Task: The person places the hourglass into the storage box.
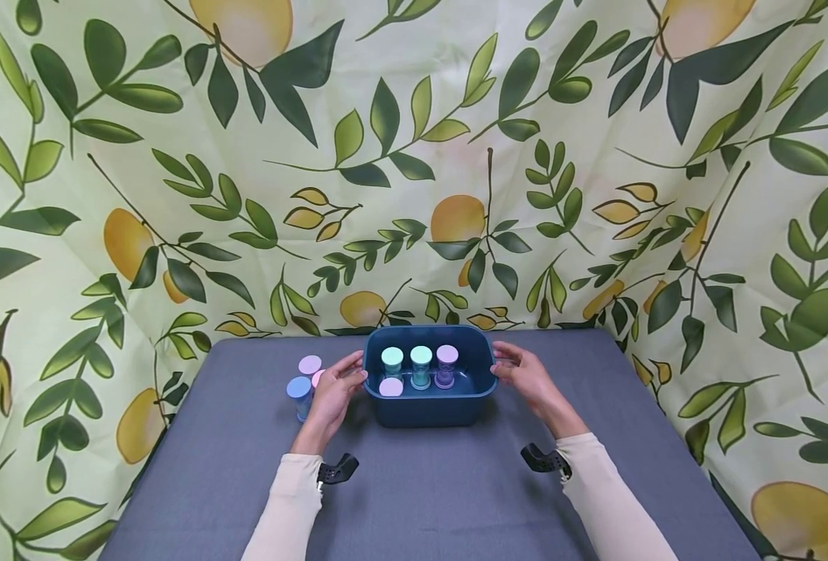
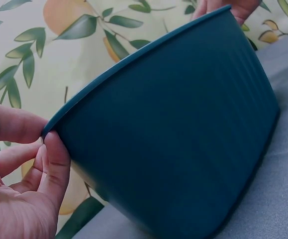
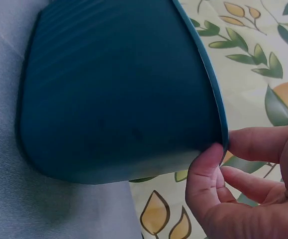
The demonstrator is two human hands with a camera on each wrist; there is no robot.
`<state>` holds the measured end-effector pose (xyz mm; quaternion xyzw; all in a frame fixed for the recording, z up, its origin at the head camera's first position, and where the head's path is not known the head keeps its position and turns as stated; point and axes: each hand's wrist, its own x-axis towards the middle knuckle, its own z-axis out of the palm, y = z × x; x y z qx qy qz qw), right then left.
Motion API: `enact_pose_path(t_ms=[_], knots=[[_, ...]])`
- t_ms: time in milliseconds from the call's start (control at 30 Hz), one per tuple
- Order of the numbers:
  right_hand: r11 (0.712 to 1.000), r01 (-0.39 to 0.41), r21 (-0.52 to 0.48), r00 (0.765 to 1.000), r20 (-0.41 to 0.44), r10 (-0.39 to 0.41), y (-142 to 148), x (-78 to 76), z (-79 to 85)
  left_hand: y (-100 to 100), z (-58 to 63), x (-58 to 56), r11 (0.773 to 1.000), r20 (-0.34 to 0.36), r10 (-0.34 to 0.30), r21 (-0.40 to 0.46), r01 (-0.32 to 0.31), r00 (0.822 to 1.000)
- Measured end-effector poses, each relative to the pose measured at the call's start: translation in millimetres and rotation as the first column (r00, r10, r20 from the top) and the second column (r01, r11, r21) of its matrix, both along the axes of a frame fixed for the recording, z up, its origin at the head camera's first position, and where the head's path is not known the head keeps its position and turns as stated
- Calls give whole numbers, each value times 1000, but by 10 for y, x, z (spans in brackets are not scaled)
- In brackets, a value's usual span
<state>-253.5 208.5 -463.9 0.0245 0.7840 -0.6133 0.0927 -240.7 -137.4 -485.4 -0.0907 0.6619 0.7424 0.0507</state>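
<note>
Fingers of our left hand [image 1: 331, 396] and right hand [image 1: 531, 383] pinch the rim at either end of the blue bin [image 1: 428, 414], which stands on the grey table [image 1: 428, 491]. We judge it light, stiff and smooth, best held by that lip; inside it four capped tubes [image 1: 421, 368] could topple, three more tubes [image 1: 300, 399] stand left of it, leaf-print cloth [image 1: 399, 257] beyond.
</note>
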Motion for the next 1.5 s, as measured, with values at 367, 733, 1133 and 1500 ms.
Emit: enact_pose_path(t_ms=[367,733,1133,1500], knots=[[992,14,-124,998,64,-7,30,-36,-59,15,-14,-6,999,-10,7,-40,-7,1000],[985,22,-170,997,70,-11,39,-25,-85,82,51,90,939,-163,63,-324,-114,985],[980,4,-201,998,55,7,54,-35,-96,-2,195,304,901,-327,69,-386,-200,943],[983,30,-180,998,62,-19,21,-41,-95,-226,267,473,842,-516,90,-417,-342,852]])
